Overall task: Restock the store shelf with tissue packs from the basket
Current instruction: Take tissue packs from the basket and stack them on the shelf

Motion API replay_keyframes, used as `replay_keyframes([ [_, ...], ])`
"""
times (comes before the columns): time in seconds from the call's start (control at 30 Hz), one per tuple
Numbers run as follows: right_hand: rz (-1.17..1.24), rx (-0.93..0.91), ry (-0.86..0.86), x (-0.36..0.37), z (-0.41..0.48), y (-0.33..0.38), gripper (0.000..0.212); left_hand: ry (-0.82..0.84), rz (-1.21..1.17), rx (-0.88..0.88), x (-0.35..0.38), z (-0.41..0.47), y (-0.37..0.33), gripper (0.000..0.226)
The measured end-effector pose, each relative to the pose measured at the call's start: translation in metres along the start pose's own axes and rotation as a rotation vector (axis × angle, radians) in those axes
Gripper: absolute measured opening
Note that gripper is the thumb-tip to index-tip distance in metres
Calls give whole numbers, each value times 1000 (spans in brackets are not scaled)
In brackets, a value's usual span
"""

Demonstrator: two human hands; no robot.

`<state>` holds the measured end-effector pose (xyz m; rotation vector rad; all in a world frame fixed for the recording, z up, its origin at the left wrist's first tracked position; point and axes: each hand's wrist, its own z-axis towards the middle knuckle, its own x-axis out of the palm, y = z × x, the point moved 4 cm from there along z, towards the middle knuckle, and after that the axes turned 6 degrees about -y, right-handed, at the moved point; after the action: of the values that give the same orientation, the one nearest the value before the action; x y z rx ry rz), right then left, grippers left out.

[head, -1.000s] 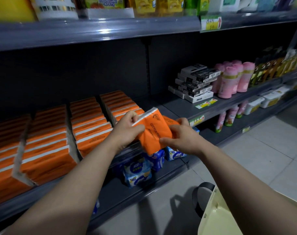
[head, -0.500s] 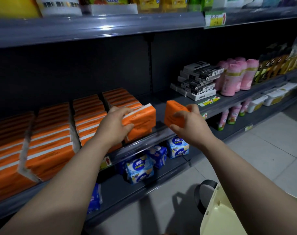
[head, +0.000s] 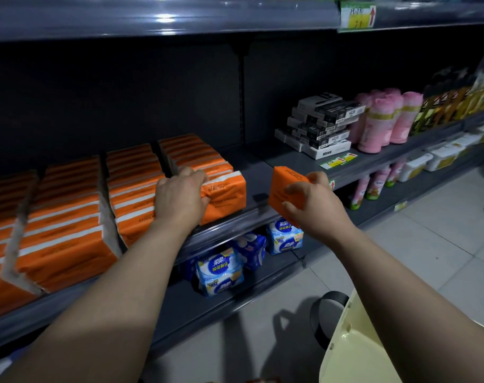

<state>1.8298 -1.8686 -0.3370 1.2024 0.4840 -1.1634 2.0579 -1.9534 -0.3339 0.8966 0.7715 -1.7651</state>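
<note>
Pack (head: 286, 189) inside right hand (head: 315, 205) grip

— What colour is the pack (head: 286, 190) in my right hand?
— Plain orange, with small dark print.
— And the pack (head: 225, 193) under my left hand?
— Orange with a white band, same as the rows (head: 69, 217) beside it.
— The shelf (head: 296, 164)?
— Dark grey. Below are blue and white packs (head: 220, 272). To the right, pink rolls (head: 384, 120) with a gold band, and black and white boxes (head: 322, 120).
— The basket (head: 346, 344)?
— Pale yellow, with a black handle.
</note>
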Motion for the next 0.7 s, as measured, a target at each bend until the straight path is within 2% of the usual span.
replay_keyframes([
  [0.23,-19,9,16,2,-2,-4,33,45,107,10,5,-2,-7,28],
  [0.43,5,10,14,0,-5,-1,32,41,191,90,4,-6,-12,43],
  [0.6,0,12,12,1,-5,-2,32,33,20,73,9,-4,-13,56],
  [0.7,1,18,7,2,-4,-6,32,-3,36,119,15,-3,-16,54],
])
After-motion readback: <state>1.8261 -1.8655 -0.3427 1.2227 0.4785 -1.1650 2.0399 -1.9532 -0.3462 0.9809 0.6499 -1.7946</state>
